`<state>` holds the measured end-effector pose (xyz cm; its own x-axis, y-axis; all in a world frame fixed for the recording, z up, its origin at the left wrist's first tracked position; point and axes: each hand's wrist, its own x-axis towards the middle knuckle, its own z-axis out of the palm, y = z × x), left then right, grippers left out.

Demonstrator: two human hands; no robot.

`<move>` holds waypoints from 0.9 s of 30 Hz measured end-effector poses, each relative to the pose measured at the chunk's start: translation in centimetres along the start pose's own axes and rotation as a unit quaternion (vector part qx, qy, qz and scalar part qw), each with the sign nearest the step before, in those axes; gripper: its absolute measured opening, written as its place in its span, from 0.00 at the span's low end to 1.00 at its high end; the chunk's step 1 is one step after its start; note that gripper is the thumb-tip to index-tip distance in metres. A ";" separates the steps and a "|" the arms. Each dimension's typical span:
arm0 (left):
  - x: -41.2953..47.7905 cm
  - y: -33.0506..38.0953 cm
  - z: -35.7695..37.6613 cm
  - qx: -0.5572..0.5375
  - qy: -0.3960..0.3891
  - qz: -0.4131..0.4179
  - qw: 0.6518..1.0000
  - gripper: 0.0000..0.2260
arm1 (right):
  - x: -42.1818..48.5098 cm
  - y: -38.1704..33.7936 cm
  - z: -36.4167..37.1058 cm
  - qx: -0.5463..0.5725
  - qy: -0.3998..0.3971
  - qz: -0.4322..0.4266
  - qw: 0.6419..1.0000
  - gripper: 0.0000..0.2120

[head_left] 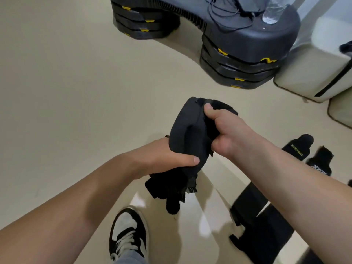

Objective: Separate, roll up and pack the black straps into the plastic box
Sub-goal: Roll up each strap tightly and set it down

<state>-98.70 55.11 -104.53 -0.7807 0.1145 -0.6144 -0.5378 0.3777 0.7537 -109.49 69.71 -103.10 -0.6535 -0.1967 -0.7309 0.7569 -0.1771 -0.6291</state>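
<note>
Right hand (pixel 224 134) is pinching the far top edge of the wide black strap (pixel 185 126), thumb pressed on the front and the other fingers curled round behind. Left hand (pixel 167 159) grips the near lower end of the same piece, thumb laid across it, fingers wrapped underneath out of sight. The whole lot is held up in the air mid-scene, over the floor (pixel 66 82) and just beyond the sneaker (pixel 129 231).

Looks to me like the separating step: that wide piece is bowed between the hands, and a dangling clump (pixel 171 191) of narrower black bits hangs below the left hand. I'd peel slowly from the top corner, since the fuzzy patch by the right thumb looks like hook-and-loop (it'll grab anything fuzzy nearby). Keep the left hand anchoring the clump so only one piece comes free, then flatten it before rolling, or the roll comes out lumpy.

Material-wise, the wide strap looks like soft matte padding, thick enough to hold a curve instead of flopping. The clump looks more like flat webbing with a small hard fitting, hard to tell exactly.

More straps lie on the floor near right: a lettered strap (pixel 297 147) with yellow print, a second one (pixel 320 162) just beside it, and a long flat band (pixel 253 197) nearer. A black stepper platform (pixel 247 44) with yellow accents sits far. I can't pick out the plastic box for sure.
</note>
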 end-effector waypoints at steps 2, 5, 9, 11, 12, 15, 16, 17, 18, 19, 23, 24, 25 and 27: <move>-1.6 -0.2 -0.9 0.019 -0.056 -0.003 0.998 0.21 | -1.8 -0.5 0.9 -0.022 0.007 -0.021 1.000 0.10; -4.1 -0.5 -2.3 0.079 -0.078 -0.018 0.994 0.26 | -4.8 -0.9 2.3 -0.041 0.007 -0.057 0.998 0.15; -6.5 -3.1 -1.9 0.146 -0.030 -0.027 0.988 0.21 | -8.9 -2.6 4.3 -0.038 0.018 -0.092 0.995 0.19; -7.1 -4.6 -0.6 0.167 0.008 -0.015 0.986 0.13 | -10.8 -4.0 5.1 -0.029 0.022 -0.120 0.992 0.21; -7.3 -4.9 0.1 0.140 0.038 -0.003 0.989 0.08 | -11.9 -4.5 5.3 -0.034 0.022 -0.133 0.990 0.22; -7.6 -3.5 0.6 0.090 0.112 0.027 0.989 0.07 | -14.8 -5.1 5.4 -0.040 0.014 -0.152 0.987 0.22; -7.8 -2.6 0.6 0.096 0.106 0.034 0.989 0.07 | -15.7 -5.3 5.1 -0.033 0.015 -0.153 0.988 0.22; -8.3 -1.6 0.6 0.108 0.098 0.039 0.989 0.06 | -16.6 -5.6 4.8 -0.024 0.014 -0.156 0.987 0.21; -8.8 -0.8 0.6 0.119 0.099 0.044 0.987 0.06 | -17.6 -6.1 4.4 -0.013 0.016 -0.161 0.987 0.20; -9.2 -0.2 0.6 0.127 0.105 0.050 0.985 0.06 | -18.6 -6.7 4.0 -0.001 0.023 -0.171 0.985 0.19; -10.3 0.3 0.5 0.236 0.106 0.000 0.966 0.15 | -22.8 -9.4 2.1 0.035 0.039 -0.221 0.974 0.19; -10.6 0.2 0.5 0.280 0.092 -0.027 0.955 0.15 | -23.8 -9.7 1.6 0.043 0.034 -0.230 0.972 0.19; -10.9 0.2 0.5 0.303 0.086 -0.045 0.948 0.14 | -24.6 -9.9 1.3 0.046 0.028 -0.237 0.970 0.19; -11.4 1.1 0.3 0.278 0.102 -0.039 0.954 0.12 | -26.0 -9.7 0.8 0.034 0.025 -0.250 0.967 0.20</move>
<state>-90.31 54.53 -96.81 -0.8209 -0.0940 -0.5633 -0.3894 0.8136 0.4317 -99.80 75.75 -77.79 -0.9355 -0.0241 -0.3526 0.3431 -0.3015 -0.8896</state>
